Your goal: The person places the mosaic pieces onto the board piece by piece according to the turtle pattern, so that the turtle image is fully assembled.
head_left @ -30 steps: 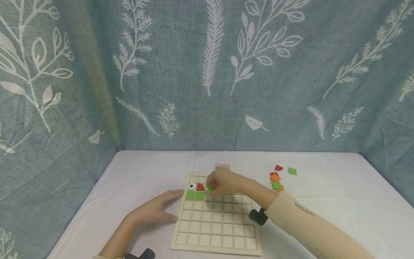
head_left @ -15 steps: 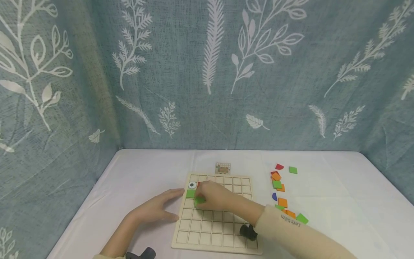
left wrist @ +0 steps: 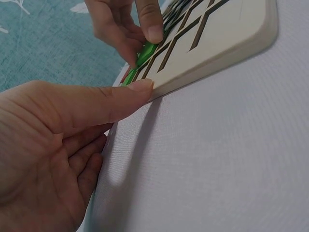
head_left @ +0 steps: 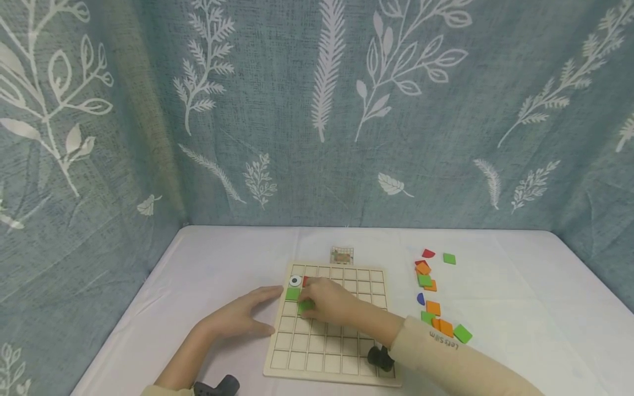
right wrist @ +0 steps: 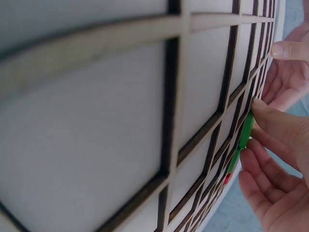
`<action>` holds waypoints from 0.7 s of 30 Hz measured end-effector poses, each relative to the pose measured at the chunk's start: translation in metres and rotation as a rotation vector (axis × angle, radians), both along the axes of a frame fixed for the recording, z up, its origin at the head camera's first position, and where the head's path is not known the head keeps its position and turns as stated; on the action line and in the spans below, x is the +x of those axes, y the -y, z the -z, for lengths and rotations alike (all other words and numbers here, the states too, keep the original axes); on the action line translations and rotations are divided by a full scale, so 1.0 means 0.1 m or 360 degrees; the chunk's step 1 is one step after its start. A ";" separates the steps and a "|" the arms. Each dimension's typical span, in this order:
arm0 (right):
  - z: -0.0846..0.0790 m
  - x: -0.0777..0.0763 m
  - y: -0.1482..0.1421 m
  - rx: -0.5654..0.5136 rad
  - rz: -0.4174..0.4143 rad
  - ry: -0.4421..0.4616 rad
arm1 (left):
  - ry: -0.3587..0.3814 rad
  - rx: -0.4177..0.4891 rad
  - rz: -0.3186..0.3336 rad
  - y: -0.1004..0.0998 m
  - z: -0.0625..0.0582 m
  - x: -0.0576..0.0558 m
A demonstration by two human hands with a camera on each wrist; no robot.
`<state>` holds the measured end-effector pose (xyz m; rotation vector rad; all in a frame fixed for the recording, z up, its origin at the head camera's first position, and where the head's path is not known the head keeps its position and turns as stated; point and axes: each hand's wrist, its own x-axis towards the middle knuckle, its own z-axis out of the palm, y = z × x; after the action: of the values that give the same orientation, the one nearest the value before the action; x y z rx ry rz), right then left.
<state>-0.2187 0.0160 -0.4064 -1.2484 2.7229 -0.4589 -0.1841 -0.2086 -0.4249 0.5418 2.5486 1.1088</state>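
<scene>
A pale wooden grid board (head_left: pixel 317 360) lies on the table. My right hand (head_left: pixel 331 301) pinches a green square tile (head_left: pixel 304 306) between thumb and fingers, at the board's second column from the left. In the right wrist view this green tile (right wrist: pixel 246 129) is low over the grid; I cannot tell whether it is seated. A white eye tile (head_left: pixel 295 281), a partly covered red tile (head_left: pixel 305 281) and another green tile (head_left: pixel 293 294) sit in the upper left cells. My left hand (head_left: pixel 240 314) lies along the left edge, fingers extended, its thumb (left wrist: pixel 130 92) touching the board's side.
Several loose orange, green and red tiles and a blue piece (head_left: pixel 421 298) lie right of the board. Beyond the board's top edge is a small picture card (head_left: pixel 342 256). A patterned curtain (head_left: pixel 346 165) hangs behind the white table (head_left: pixel 520 308).
My right hand has moved left and slightly nearer, from the third column to the second, uncovering the card and more loose tiles. It has barely moved in the last half second. My left hand stays put.
</scene>
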 end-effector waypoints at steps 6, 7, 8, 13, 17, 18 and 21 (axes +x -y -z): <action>0.01 0.00 0.00 0.0008 0.0003 -0.0012 | -0.0002 -0.0006 0.0000 -0.01 -0.01 -0.01; 0.01 0.00 0.00 0.0005 0.0001 -0.0014 | -0.0001 -0.0008 -0.0005 -0.01 -0.01 -0.01; 0.01 0.00 0.00 -0.0002 -0.0001 -0.0009 | 0.0003 -0.0011 -0.0015 -0.01 0.00 -0.01; -0.02 -0.01 0.00 -0.0017 -0.0036 0.0006 | 0.0021 -0.0005 -0.0032 -0.01 0.01 -0.01; -0.09 -0.01 -0.02 -0.0003 -0.0069 0.0078 | 0.0024 -0.0001 -0.0035 -0.01 0.02 -0.01; -0.11 0.00 -0.02 -0.0002 -0.0074 0.0104 | 0.0020 -0.0002 -0.0032 -0.01 0.02 -0.01; -0.16 -0.01 -0.05 -0.0011 -0.0103 0.0191 | 0.0015 -0.0002 -0.0032 -0.02 0.01 -0.01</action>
<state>-0.2198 0.0206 -0.3905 -1.2633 2.5757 -0.5186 -0.1852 -0.2070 -0.4256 0.5105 2.5516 1.1140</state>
